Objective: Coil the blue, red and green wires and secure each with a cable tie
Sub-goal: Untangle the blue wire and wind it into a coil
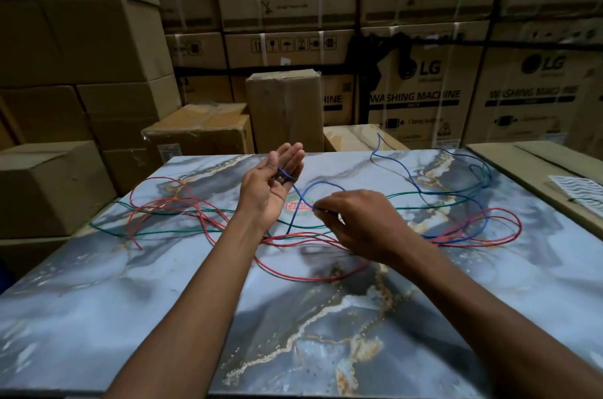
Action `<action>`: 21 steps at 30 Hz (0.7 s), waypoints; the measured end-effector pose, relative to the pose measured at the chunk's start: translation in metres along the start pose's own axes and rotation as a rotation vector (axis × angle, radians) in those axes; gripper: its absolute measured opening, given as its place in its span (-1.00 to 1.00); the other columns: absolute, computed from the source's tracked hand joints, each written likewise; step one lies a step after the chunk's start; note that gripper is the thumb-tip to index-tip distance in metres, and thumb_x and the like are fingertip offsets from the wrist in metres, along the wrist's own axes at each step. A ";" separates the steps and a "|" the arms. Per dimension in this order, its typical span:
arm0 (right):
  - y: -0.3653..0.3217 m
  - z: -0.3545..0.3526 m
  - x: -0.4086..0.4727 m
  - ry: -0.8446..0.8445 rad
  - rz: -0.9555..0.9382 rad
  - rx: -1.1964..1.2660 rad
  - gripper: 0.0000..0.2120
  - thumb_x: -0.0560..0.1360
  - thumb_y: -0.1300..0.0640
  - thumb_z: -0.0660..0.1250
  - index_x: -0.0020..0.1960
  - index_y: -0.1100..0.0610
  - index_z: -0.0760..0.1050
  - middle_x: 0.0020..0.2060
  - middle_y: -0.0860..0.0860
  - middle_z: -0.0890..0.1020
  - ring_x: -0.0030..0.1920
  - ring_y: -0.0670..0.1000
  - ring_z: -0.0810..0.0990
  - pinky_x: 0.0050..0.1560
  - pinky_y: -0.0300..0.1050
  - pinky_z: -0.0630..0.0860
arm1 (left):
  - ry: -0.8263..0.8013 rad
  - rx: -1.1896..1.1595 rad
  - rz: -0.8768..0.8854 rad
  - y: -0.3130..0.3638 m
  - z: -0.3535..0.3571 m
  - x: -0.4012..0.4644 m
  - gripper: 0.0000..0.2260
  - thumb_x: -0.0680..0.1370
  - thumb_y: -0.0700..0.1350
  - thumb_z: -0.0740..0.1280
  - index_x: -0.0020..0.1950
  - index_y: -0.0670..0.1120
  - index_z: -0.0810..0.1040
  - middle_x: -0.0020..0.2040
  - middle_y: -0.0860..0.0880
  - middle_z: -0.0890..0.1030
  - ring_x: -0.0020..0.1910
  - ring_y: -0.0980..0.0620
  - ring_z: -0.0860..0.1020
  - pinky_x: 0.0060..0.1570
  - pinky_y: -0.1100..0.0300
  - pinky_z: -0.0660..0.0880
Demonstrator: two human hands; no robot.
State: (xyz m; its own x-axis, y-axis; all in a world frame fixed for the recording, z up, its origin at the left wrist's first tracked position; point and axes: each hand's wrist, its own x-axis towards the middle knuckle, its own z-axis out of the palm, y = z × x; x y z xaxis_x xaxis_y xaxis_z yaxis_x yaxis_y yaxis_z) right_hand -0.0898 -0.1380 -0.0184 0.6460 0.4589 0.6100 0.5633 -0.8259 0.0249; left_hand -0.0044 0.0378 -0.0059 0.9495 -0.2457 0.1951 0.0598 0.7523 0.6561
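Note:
Three loose wires sprawl over the marble-patterned tabletop (98, 300). The blue wire (408, 175) runs from the far right back to my hands. My left hand (272, 183) is raised palm up, fingers extended, with the blue wire's end pinned under the thumb. A little lower and to the right, my right hand (355, 219) pinches the same blue wire between thumb and fingertips. The red wire (182, 202) loops at the left, passes under my arms and loops again at the right. The green wire (424, 194) stretches across the table from left to right. No cable tie is visible.
Stacked cardboard boxes (284, 108) wall in the table at the back and left, some printed for washing machines. A flat carton (528, 170) with a white patterned sheet (580, 191) lies at the right edge. A round red-and-green sticker (295, 206) sits mid-table.

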 end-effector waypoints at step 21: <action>0.022 -0.021 -0.003 0.476 0.176 0.288 -0.88 0.54 0.06 0.49 0.00 0.10 0.70 -0.23 -0.08 0.65 -0.33 -0.25 0.44 -0.31 -0.30 0.31 | -0.381 0.818 0.127 -0.026 0.028 -0.033 -0.63 0.68 -0.08 0.10 -0.16 -0.25 0.56 -0.50 -0.03 0.28 -0.48 0.06 0.18 -0.40 0.15 0.10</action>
State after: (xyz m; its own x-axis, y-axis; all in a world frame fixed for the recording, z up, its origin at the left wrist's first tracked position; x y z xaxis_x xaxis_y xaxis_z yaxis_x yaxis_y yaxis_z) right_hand -0.0897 -0.1647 -0.0033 0.4775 0.0704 0.8758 0.6289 -0.7235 -0.2847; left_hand -0.0458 0.0094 -0.0091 0.7591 -0.4856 0.4335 -0.4136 0.1544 0.8973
